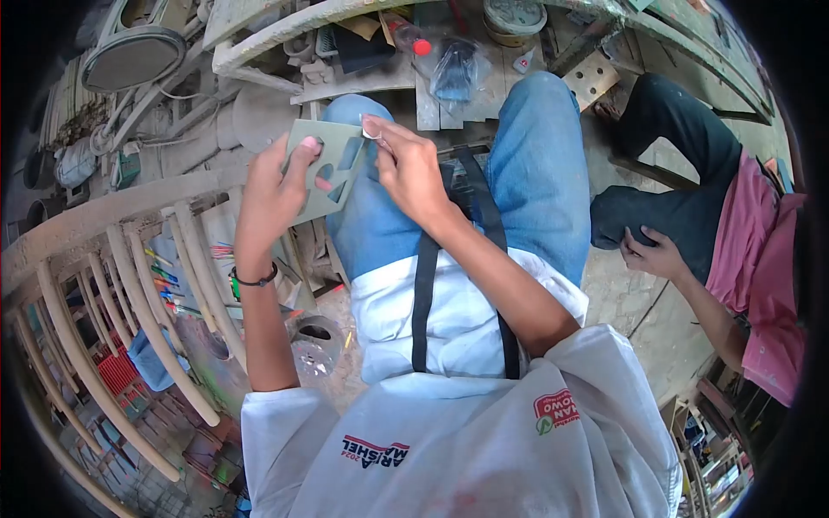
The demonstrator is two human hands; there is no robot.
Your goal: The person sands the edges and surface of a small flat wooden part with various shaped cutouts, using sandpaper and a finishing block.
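Note:
My left hand (269,194) grips a flat grey-green panel (326,138) with cut-out openings, held up over my left thigh. The thumb lies across the panel's face, and a fingertip shows through a round hole in it. Close to the panel's upper right corner, my right hand (408,173) pinches a small folded whitish scrap (370,129), like a bit of sandpaper. Its fingers are bent together around the scrap.
A wooden rack with rounded slats (129,276) stands at my left. Ahead is a low bench (354,86) with a red-capped bottle (414,41), a plastic bag (458,73) and a tub (515,19). Another person's hand (654,253) rests by their knee at right.

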